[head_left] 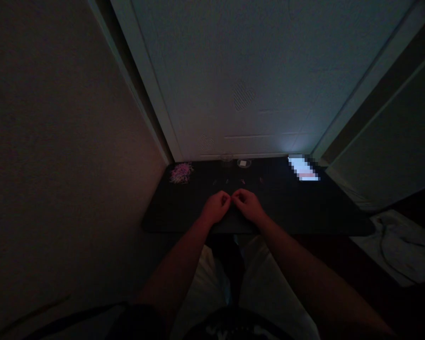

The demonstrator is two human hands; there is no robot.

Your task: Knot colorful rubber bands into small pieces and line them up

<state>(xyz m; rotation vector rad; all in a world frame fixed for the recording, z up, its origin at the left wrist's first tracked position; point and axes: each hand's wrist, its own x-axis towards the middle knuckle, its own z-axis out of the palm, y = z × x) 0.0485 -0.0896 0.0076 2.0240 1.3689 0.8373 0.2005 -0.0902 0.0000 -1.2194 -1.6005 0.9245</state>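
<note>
The room is dim. My left hand (216,207) and my right hand (248,204) rest on a small dark table (304,212), fingertips pinched together and meeting at the middle. Whatever they pinch is too small and dark to make out. Just beyond the hands lies a row of several tiny pieces (242,181) on the tabletop. A heap of pink and white loops (181,173) sits at the table's far left corner.
A lit phone screen (303,168) lies at the far right of the table. A small clear dish (244,163) and a faint clear cup (226,159) stand at the back edge against a white door (241,71). Crumpled cloth (400,245) lies on the floor right.
</note>
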